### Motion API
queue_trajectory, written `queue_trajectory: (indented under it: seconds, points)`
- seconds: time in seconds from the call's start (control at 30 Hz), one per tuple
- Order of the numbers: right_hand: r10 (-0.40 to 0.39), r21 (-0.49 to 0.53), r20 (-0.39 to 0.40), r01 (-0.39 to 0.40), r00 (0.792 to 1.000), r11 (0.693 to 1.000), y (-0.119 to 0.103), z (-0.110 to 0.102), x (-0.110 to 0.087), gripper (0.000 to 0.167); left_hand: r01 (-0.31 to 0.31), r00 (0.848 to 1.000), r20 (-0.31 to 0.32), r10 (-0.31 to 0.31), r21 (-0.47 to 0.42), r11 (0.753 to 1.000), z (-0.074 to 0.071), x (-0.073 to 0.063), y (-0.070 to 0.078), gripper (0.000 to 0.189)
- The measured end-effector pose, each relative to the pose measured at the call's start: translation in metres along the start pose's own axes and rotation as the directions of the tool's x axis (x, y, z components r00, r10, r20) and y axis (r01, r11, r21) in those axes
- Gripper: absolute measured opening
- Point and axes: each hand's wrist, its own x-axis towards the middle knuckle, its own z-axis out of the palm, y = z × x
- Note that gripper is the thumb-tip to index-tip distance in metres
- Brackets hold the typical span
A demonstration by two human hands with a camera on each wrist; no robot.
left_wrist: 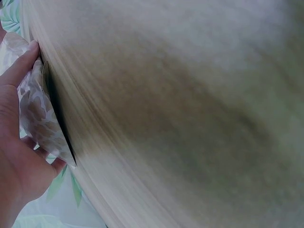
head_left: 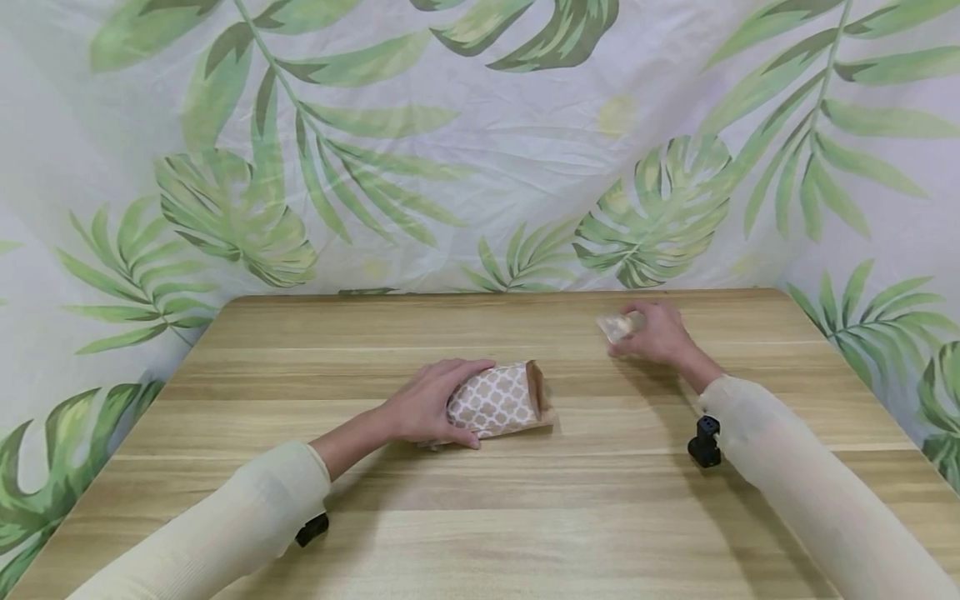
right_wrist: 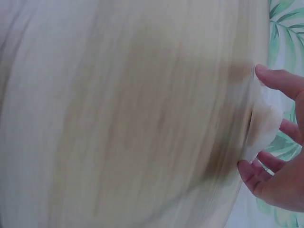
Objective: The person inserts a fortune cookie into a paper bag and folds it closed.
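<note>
A brown paper bag [head_left: 497,400] with a white lattice pattern lies on its side on the table, its open mouth facing right. My left hand [head_left: 429,407] grips it near the closed end, thumb on the near side and fingers over the far side. In the left wrist view, the patterned paper bag [left_wrist: 40,116] sits between thumb and fingers. Toward the back right, my right hand [head_left: 662,335] holds a small clear plastic packet [head_left: 617,327] with something pale inside. The right wrist view has the packet [right_wrist: 267,122] between thumb and fingertips; its contents are blurred.
Both hands work over a wood-grain table [head_left: 525,517] with rounded back corners. A white cloth [head_left: 517,150] printed with green leaves hangs behind it. Black wrist-camera mounts [head_left: 705,442] hang beneath the sleeves.
</note>
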Motion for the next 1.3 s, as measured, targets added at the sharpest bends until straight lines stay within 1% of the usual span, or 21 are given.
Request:
queue_trajectory:
  seconds: [0.1,0.17,0.23,0.3,0.47,0.6,0.73,0.83,0.93,1.2,1.3]
  points:
    - [-0.025,-0.019,0.001,0.025,1.0,1.0,0.001,-0.001,-0.001,0.077,0.001,1.0,0.002,-0.001,-0.005,1.0,0.0,0.0,-0.001,0.11]
    - [-0.015,-0.018,0.009,0.015,1.0,1.0,0.001,-0.002,-0.001,0.081,0.004,1.0,0.004,-0.004,-0.009,1.0,0.001,0.001,-0.001,0.11]
    - [0.008,-0.024,0.02,-0.008,1.0,1.0,0.0,-0.004,-0.002,0.086,0.006,1.0,0.003,-0.006,-0.01,1.0,0.001,0.001,-0.002,0.11]
    - [0.049,-0.025,0.037,-0.048,0.998,0.999,0.0,-0.006,-0.003,0.091,0.008,1.0,0.001,-0.008,-0.016,1.0,0.002,0.001,-0.003,0.11]
    - [0.131,-0.04,0.067,-0.128,0.989,0.991,0.002,-0.011,-0.006,0.095,0.004,1.0,-0.008,-0.004,-0.029,1.0,0.002,0.001,-0.003,0.111]
    - [0.146,-0.041,0.065,-0.143,0.987,0.989,0.004,-0.013,-0.007,0.096,-0.006,1.0,-0.02,0.005,-0.037,0.999,0.001,0.0,-0.003,0.112]
    - [0.123,-0.014,0.049,-0.123,0.991,0.992,0.006,-0.013,-0.008,0.093,-0.037,0.999,-0.043,0.034,-0.054,0.998,0.0,-0.001,-0.004,0.11]
    - [0.101,0.004,0.038,-0.101,0.994,0.995,0.007,-0.014,-0.01,0.093,-0.046,0.998,-0.051,0.042,-0.081,0.996,-0.003,-0.002,-0.004,0.106]
    - [0.091,0.012,0.034,-0.091,0.995,0.996,0.009,-0.015,-0.013,0.093,-0.036,0.998,-0.056,0.031,-0.095,0.995,-0.006,-0.004,-0.006,0.101]
    - [0.069,0.062,0.042,-0.072,0.997,0.996,0.01,-0.018,-0.02,0.092,-0.02,0.997,-0.073,0.013,-0.088,0.996,-0.013,-0.01,-0.011,0.093]
    - [0.041,0.077,0.041,-0.044,0.998,0.996,0.009,-0.019,-0.024,0.091,-0.019,0.997,-0.075,0.012,-0.096,0.995,-0.014,-0.012,-0.012,0.091]
